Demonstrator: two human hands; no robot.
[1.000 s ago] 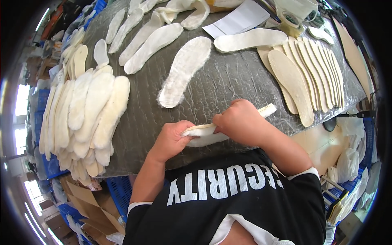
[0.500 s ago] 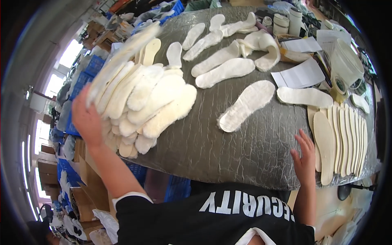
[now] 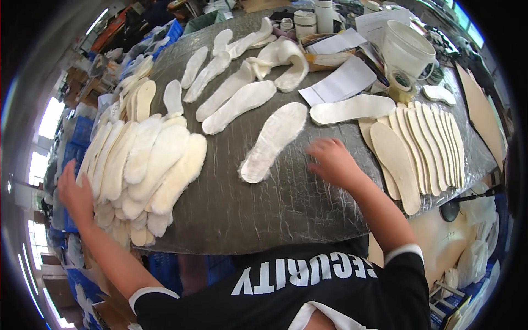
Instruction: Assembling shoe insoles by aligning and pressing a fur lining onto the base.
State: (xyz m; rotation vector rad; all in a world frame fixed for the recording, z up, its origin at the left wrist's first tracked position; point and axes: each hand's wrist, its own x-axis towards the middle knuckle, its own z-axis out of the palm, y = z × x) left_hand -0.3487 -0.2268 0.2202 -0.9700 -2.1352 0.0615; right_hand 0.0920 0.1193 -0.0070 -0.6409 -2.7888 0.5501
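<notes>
My left hand (image 3: pixel 77 192) is at the left edge of a heap of cream fleecy insoles (image 3: pixel 159 159), its thumb and fingers apart with nothing seen between them. Whether it touches the outermost insole I cannot tell. My right hand (image 3: pixel 333 163) hovers over the table (image 3: pixel 286 214), fingers loosely stretched to the left and holding nothing. A single white fluffy insole (image 3: pixel 275 140) lies just left of it. Beyond that hand another white insole (image 3: pixel 352 110) lies crosswise. At the right, flat beige insoles (image 3: pixel 429 148) overlap in a fanned row.
Several white fleece insoles (image 3: pixel 239 107), some curled, lie farther back. White papers (image 3: pixel 338 82), a white bucket (image 3: pixel 407 47), a tape roll (image 3: pixel 401 81) and jars (image 3: pixel 305 25) stand at the back right. More insoles (image 3: pixel 144 99) stand behind the heap.
The insole that was blurred beside my left hand is no longer at it; that hand is now empty by the heap. My right hand has moved left over the table. The view has shifted right.
</notes>
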